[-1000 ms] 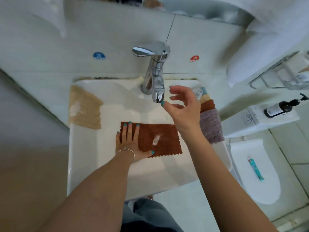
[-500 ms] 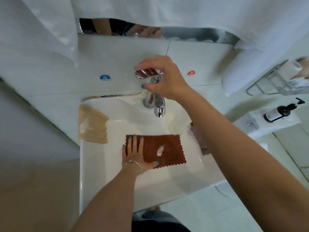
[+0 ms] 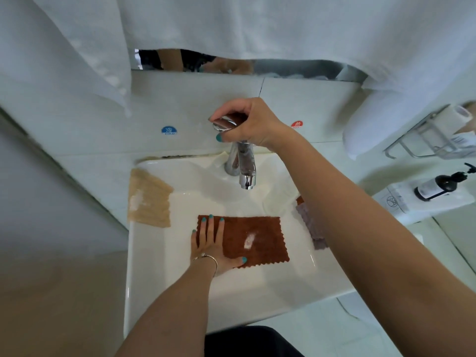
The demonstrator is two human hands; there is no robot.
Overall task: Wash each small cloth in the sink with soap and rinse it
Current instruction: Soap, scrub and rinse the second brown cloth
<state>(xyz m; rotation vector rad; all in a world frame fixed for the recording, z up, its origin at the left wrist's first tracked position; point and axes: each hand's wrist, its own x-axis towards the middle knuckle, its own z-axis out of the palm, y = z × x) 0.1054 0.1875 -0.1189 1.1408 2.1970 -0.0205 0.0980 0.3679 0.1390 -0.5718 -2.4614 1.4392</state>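
Note:
A brown cloth (image 3: pixel 257 235) with a white smear of soap lies flat in the white sink (image 3: pixel 159 279). My left hand (image 3: pixel 210 243) presses flat on the cloth's left end, fingers spread. My right hand (image 3: pixel 249 124) grips the chrome tap's lever (image 3: pixel 222 124) from above. No water is seen under the tap spout (image 3: pixel 247 180). A beige cloth (image 3: pixel 148 199) with a pale soap patch drapes over the sink's left rim. A purple cloth (image 3: pixel 313 228) and a brown edge lie on the right rim, mostly hidden by my right arm.
White towels (image 3: pixel 231 24) hang over the mirror above the tap. A dark pump bottle (image 3: pixel 440 185) lies on a white ledge at the right. A wire rack (image 3: pixel 438 137) with a paper roll is mounted at the far right. Blue cold and red hot stickers mark the wall.
My right hand rose from under the spout to the tap lever and closed on it. My left hand stayed on the brown cloth. The camera tilted up.

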